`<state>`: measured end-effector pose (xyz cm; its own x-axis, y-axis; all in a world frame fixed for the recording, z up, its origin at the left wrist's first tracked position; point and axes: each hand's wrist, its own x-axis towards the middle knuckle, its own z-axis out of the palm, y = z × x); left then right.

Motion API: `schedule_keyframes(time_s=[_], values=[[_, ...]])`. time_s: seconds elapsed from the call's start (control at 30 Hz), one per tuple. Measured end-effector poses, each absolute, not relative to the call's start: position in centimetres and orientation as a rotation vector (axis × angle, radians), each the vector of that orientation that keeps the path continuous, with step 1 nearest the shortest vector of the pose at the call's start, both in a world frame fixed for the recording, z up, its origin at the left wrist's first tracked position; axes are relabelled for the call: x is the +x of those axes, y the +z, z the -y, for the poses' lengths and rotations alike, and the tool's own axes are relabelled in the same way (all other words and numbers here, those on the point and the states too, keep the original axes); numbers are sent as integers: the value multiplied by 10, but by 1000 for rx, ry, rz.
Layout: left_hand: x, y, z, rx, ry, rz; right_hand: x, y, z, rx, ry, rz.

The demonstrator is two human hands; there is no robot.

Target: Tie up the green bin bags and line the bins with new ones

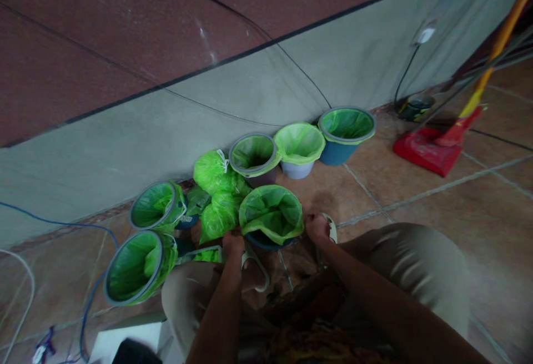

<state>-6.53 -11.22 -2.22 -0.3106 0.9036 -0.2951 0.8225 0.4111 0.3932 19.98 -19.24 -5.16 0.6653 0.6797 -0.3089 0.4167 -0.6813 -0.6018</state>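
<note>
Between my feet stands a dark blue waste bin (266, 243) with a green bin liner (272, 208) spread inside and folded out over its rim. My left hand (233, 242) is closed at the liner's left edge, low beside the bin. On the opposite side, my right hand (317, 226) is closed at the liner's right edge. The exact hold of the fingertips is too small and dim to see. A bunched green bag (220, 217) lies just beyond my left hand.
Along the wall stand a brown lined bin (254, 156), a white lined bin (297, 170) and a blue lined bin (339, 153). Two lined bins, one farther (152, 206) and one nearer (133, 267), tilt at left. A red dustpan (428, 150) lies right. A blue cable (89, 292) crosses the floor.
</note>
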Motion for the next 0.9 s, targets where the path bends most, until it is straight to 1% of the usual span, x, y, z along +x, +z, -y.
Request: schedule_keyframes(time_s=[0.07, 0.17, 0.27, 0.33, 0.53, 0.63, 0.8, 0.9], values=[[-57, -11, 119, 1562, 281, -2210, 197, -37, 193, -2330, 657, 961], [-40, 5, 134, 1948, 294, -1915, 184, -19, 198, -2067, 659, 1322], [-25, 16, 148, 2233, 117, -1555, 167, -10, 212, -1885, 780, 1635], [-19, 21, 154, 2307, -57, -1452, 158, -10, 222, -1885, 825, 1774], [-20, 24, 174, 2394, -382, -1506, 146, -19, 242, -1940, 753, 2163], [-20, 18, 186, 2344, -534, -1541, 144, -22, 245, -1948, 666, 2259], [-17, 8, 193, 2257, -545, -1640, 144, -30, 246, -1969, 623, 2227], [-21, 3, 195, 2164, -551, -1668, 141, -39, 251, -2005, 775, 2080]])
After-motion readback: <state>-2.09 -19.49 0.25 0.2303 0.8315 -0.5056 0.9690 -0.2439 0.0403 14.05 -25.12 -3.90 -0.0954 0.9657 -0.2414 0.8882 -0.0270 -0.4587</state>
